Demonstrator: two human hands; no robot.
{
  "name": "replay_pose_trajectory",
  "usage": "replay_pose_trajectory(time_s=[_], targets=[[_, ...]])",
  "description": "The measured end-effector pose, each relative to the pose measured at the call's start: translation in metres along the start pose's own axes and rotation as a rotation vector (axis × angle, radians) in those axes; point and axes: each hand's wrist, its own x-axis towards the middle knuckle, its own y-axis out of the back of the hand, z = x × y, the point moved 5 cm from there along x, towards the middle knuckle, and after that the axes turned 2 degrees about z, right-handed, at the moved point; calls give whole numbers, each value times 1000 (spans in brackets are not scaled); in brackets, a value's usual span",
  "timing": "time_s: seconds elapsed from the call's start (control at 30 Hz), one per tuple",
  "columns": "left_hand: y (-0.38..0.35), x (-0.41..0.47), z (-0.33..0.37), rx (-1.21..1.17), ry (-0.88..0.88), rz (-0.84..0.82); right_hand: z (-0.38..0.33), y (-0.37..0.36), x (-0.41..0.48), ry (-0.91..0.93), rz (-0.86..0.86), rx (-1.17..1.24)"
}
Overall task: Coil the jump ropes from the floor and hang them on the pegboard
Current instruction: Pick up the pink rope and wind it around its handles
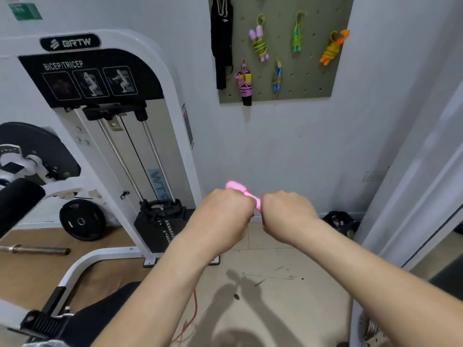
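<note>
Jump rope handles (pixel 241 192), bright pink, sit at the centre of the frame, gripped between two bare hands held out in front of a pale wall. The left hand (pixel 226 216) is clenched around one end, and the right hand (pixel 288 216) is clenched around the other, knuckles nearly touching. A thin red cord (pixel 194 306) trails down below the left forearm to the tiled floor at the lower centre; whether it joins the pink handles cannot be told.

To do this step well, the judgement is that both handles should be kept side by side in one fist while the other hand winds the loose cord snugly around them, leaving a loop free at the top for a peg.

In the upper right hangs the pegboard (pixel 313 78), grey-green, already carrying five coiled ropes: a purple-handled one (pixel 259 43), a green one (pixel 297 33), an orange one (pixel 333 47), a pink and black one (pixel 245 86) and a blue one (pixel 277 77). Black straps (pixel 221 41) hang along its left edge. Free holes remain in the board's lower right.

A white bicep/tricep weight machine (pixel 105 121) fills the left half of the frame, with a weight plate (pixel 82 220) leaning near its base and a barbell (pixel 35 249) on the floor at far left. The machine stands beside the path to the board rather than across it, so the trailing cord looks like the likelier snag.
</note>
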Motion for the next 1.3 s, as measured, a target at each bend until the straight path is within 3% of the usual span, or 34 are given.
replay_pose_trajectory(time_s=[0.1,0.2,0.4,0.5,0.63,0.7,0.93,1.03,1.17,1.3], targets=[[12,-5,-18,-302,18,-28,-13,9,-6,100,-171,-205],[19,-8,-30,-610,59,-221,-29,21,-17,252,-274,-466],[24,-11,-36,-805,-8,-491,-57,38,-34,560,-231,-708],[30,-12,-34,-863,-42,-522,-59,35,-35,614,-286,-619],[44,-7,-31,-1038,-34,-384,-45,25,-25,522,-560,-179],[46,-2,-29,-1072,-44,-360,-45,22,-26,522,-613,-59],[17,-3,-51,-1522,53,-314,-41,49,-28,525,-498,252],[11,-8,-48,-1672,10,-308,-34,50,-28,507,-575,356],[17,-10,-42,-1586,-65,-409,-27,36,-31,420,-909,433],[46,-7,-40,-1132,-81,-418,-16,23,-31,303,-1068,335]])
